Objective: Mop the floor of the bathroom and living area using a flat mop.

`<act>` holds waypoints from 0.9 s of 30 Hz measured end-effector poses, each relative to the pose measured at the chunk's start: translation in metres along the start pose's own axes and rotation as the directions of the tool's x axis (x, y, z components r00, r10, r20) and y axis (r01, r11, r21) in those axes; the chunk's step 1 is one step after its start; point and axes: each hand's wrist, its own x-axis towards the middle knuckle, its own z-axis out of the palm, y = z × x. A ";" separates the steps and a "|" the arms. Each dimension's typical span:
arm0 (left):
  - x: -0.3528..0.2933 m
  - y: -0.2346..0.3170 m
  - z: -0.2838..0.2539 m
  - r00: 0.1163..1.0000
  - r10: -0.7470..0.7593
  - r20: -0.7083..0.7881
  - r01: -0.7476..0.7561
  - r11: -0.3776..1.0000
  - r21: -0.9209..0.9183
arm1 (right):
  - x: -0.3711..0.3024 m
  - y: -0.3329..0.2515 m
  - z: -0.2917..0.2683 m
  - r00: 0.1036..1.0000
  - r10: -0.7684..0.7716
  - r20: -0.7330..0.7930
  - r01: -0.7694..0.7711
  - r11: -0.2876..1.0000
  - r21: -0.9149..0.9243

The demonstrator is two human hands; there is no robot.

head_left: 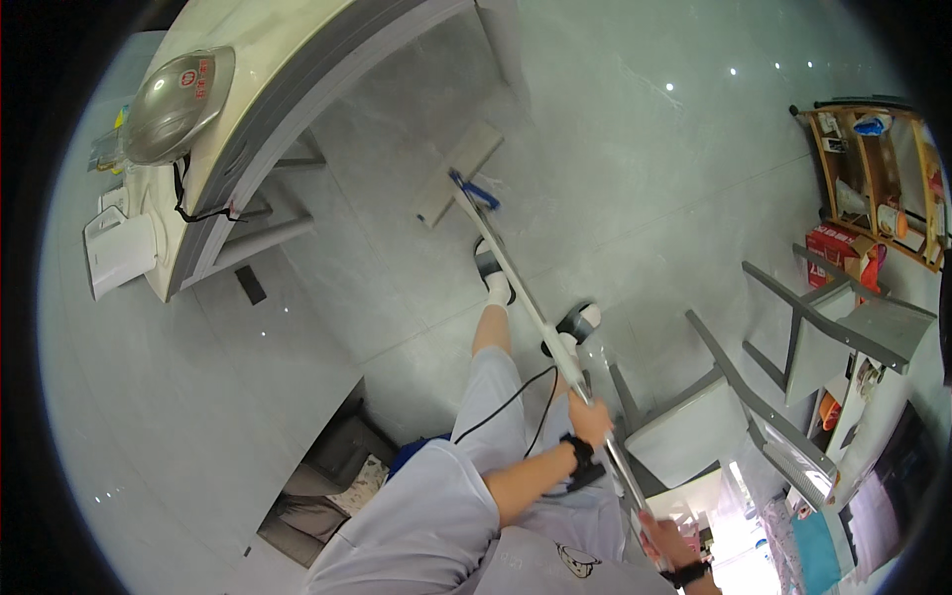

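Note:
A long-handled flat mop (523,290) slants across the middle of the view, from my body out to the floor ahead. Its broad, pale mop head (479,149) lies on the grey tiles, with a blue joint at the pole's foot. My left hand (592,418) is wrapped around the pole about midway, a black band on its wrist. Higher up the pole, closer to my body, my right hand (666,538) grips the upper end; its fingers are partly blurred. The pole passes between my slippered feet. A thin black cord (506,403) loops beside the left hand.
At the left, a table (260,109) carries a grey hard hat (180,104) and a white appliance (121,248). Grey chairs (684,436) stand at the right, near a red box (838,250) and a wooden rack (878,178). Behind me is a dark sofa (342,451).

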 end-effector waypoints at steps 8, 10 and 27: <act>0.237 0.242 -0.053 0.884 0.462 -0.073 -0.462 0.886 0.020 | 0.065 -0.276 0.107 0.888 -0.436 0.149 0.441 0.897 -0.004; 0.288 0.336 -0.083 0.952 0.305 0.030 -0.305 0.952 -0.024 | 0.050 -0.358 0.147 0.821 -0.523 0.229 0.517 0.851 0.088; 0.408 0.485 -0.126 0.915 0.388 0.112 -0.404 0.873 0.274 | 0.076 -0.504 0.229 0.758 -0.604 0.246 0.570 0.797 0.199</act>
